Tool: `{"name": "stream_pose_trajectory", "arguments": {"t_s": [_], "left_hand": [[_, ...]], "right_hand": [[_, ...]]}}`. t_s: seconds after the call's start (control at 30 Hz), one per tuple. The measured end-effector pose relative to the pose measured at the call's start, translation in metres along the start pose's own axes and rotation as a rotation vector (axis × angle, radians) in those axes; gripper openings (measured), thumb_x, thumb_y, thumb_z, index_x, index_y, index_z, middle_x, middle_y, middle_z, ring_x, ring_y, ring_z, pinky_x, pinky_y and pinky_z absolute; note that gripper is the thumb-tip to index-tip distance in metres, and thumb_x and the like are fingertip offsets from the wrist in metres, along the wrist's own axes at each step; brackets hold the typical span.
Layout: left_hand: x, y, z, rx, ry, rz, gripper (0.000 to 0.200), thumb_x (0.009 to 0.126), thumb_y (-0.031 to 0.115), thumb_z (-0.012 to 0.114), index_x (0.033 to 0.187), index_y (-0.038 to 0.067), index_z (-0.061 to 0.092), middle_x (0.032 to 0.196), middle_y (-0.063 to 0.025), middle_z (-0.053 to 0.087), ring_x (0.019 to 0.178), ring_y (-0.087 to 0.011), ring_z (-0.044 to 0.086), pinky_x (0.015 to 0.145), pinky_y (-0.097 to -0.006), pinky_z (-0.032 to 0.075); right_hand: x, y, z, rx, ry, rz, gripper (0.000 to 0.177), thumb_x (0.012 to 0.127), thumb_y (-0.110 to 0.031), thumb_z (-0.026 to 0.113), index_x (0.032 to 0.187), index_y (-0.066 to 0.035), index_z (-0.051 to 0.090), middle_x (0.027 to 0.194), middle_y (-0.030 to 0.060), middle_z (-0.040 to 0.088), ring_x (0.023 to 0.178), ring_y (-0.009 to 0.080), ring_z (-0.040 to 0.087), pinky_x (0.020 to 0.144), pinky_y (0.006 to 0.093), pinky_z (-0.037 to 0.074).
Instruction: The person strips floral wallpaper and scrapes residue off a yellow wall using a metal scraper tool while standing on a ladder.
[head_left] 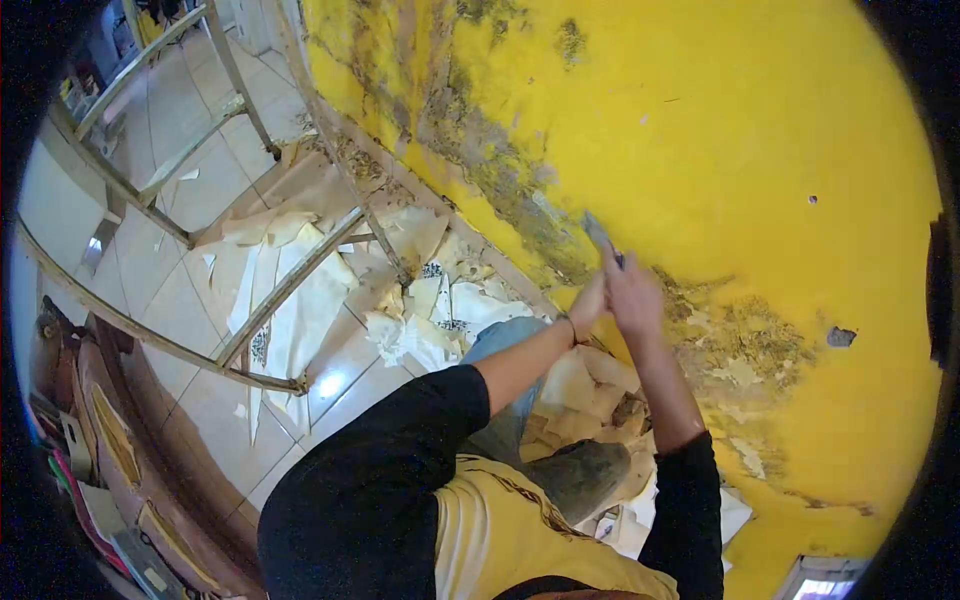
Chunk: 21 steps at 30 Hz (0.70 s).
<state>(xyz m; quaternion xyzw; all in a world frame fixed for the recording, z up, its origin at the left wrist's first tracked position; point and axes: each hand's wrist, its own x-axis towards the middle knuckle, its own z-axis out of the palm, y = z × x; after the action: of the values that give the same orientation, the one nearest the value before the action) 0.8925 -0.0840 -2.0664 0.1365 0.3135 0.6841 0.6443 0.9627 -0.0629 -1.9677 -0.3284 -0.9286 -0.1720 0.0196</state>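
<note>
A scraper (597, 232) with a flat grey blade touches the yellow wall (760, 120) beside a strip of bare, mouldy plaster. My right hand (636, 292) is closed around its dark handle, most of which the fingers hide. Close against it, my left hand (591, 303) is also closed at the handle's lower end, its fingers partly hidden. Grey and brown patches of peeled paint (740, 345) spread over the wall to the right of my hands and up to the left.
Torn paper sheets and flakes (290, 280) litter the tiled floor (200, 330). A metal frame (290, 290) stands over them at left, with a brown piece of furniture (130, 430) below it. Cardboard pieces (575, 400) lie by my legs, and a wall hole (840, 337) shows at right.
</note>
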Motion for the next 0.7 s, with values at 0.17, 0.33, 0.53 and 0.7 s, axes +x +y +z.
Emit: {"name": "stream_pose_trajectory", "arguments": {"t_s": [0.17,0.33,0.53,0.7], "left_hand": [[0.033,0.097,-0.035,-0.379,-0.061,0.068,0.037,0.100,0.045,0.038,0.099,0.014,0.059,0.086,-0.0020,0.063,0.079,-0.0150,0.060,0.072,-0.0325,0.049],[0.057,0.126,-0.029,-0.328,0.163,0.204,0.032,0.100,0.040,0.042,0.095,0.011,0.055,0.073,-0.0056,0.058,0.067,-0.0184,0.057,0.064,-0.0357,0.050],[0.037,0.130,-0.038,0.151,0.358,0.144,0.040,0.104,0.041,0.034,0.093,0.003,0.042,0.059,-0.0080,0.042,0.047,-0.0206,0.050,0.045,-0.0409,0.044],[0.035,0.125,-0.047,0.323,0.484,0.255,0.040,0.104,0.039,0.036,0.106,-0.001,0.044,0.066,-0.0110,0.051,0.042,-0.0234,0.051,0.043,-0.0380,0.043]], "right_hand": [[0.063,-0.045,-0.036,-0.026,0.010,-0.078,0.059,0.085,-0.012,0.060,0.142,-0.020,0.045,0.109,0.0147,0.055,0.083,0.0310,0.062,0.065,0.0387,0.056],[0.069,-0.022,-0.126,0.060,0.258,-0.237,0.069,0.081,-0.017,0.068,0.145,-0.020,0.044,0.129,0.0189,0.052,0.112,0.0358,0.055,0.091,0.0456,0.048],[0.110,0.093,-0.217,-0.433,0.827,-0.121,0.067,0.087,-0.028,0.066,0.148,-0.022,0.040,0.148,0.0118,0.041,0.133,0.0291,0.042,0.106,0.0472,0.034],[0.132,0.114,-0.216,-0.619,0.966,-0.057,0.066,0.092,-0.048,0.049,0.153,-0.027,0.032,0.157,0.0020,0.031,0.143,0.0202,0.029,0.112,0.0519,0.022]]}}
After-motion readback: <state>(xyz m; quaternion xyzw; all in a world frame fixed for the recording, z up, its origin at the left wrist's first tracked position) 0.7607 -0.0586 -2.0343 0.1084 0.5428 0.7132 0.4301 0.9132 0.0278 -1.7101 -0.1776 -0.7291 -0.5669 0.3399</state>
